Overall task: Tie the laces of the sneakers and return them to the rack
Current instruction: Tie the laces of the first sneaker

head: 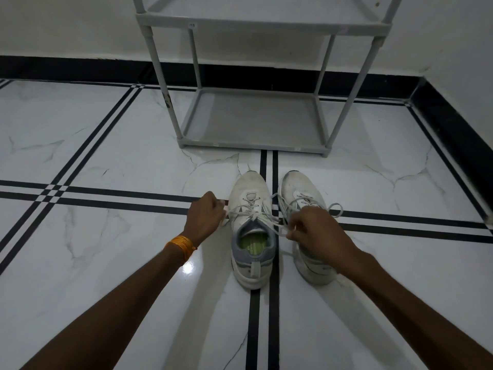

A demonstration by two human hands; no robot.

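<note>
Pulling the lace ends (241, 210) of the left sneaker (252, 231) apart, I grip one end in my closed left hand (205, 216) and pinch the other between the fingertips of my right hand (317, 232). Both sneakers stand side by side on the white marble floor (106, 236), long axes running away from me, toes aimed at the grey rack (253, 116) just beyond and heels toward me. The left sneaker's opening faces up, showing a green insole. My right hand and wrist cover the middle and collar of the right sneaker (306, 198), so only its toe, upper eyelets and heel show; its loose laces (334, 209) loop out past my knuckles. An orange bangle (181, 245) circles my left wrist. The rack's upper part is cut off by the frame's top edge.
</note>
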